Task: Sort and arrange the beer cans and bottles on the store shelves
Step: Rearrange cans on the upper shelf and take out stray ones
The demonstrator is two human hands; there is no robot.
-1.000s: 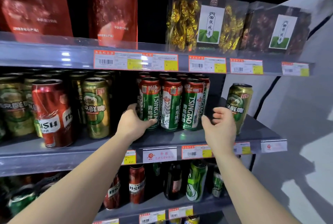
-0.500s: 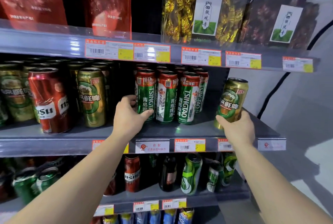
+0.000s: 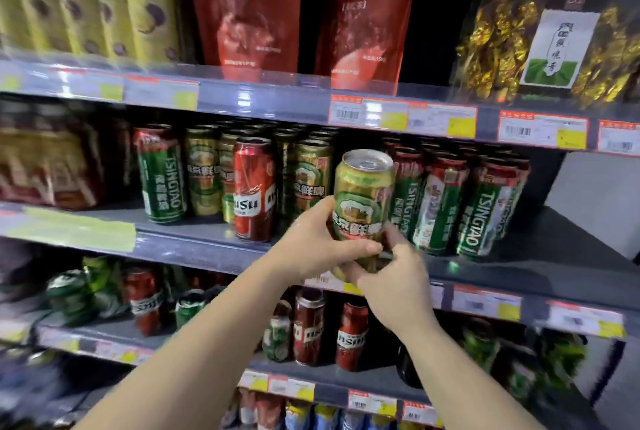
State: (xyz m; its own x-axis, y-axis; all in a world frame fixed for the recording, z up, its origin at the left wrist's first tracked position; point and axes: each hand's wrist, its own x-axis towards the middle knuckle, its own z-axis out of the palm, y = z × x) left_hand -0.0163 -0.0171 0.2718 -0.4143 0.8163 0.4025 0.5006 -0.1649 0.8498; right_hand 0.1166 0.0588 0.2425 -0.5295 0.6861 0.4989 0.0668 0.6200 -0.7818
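**Gold can held in both hands, in front of middle shelf**

Gold can [image 3: 362, 202] is up in front of the middle shelf [image 3: 540, 256], off its surface. Long axis near vertical, top leaning slightly right and toward me; lid with pull tab faces up, label faces camera.

I see my left hand [image 3: 322, 246] curled round the lower left side, thumb across the front under the label. Right hand [image 3: 394, 277] has fingers curled at the base, from the right and below. Both are gripping the can.

Behind it on the shelf: a red can [image 3: 254, 192] upright at the front edge just left of the held can, more gold cans [image 3: 202, 180] in rows further back, 1 green Tsingtao can [image 3: 161, 176] to the left, a block of green Tsingtao cans [image 3: 481, 208] to the right, all upright. Left side of the frame is motion-blurred.
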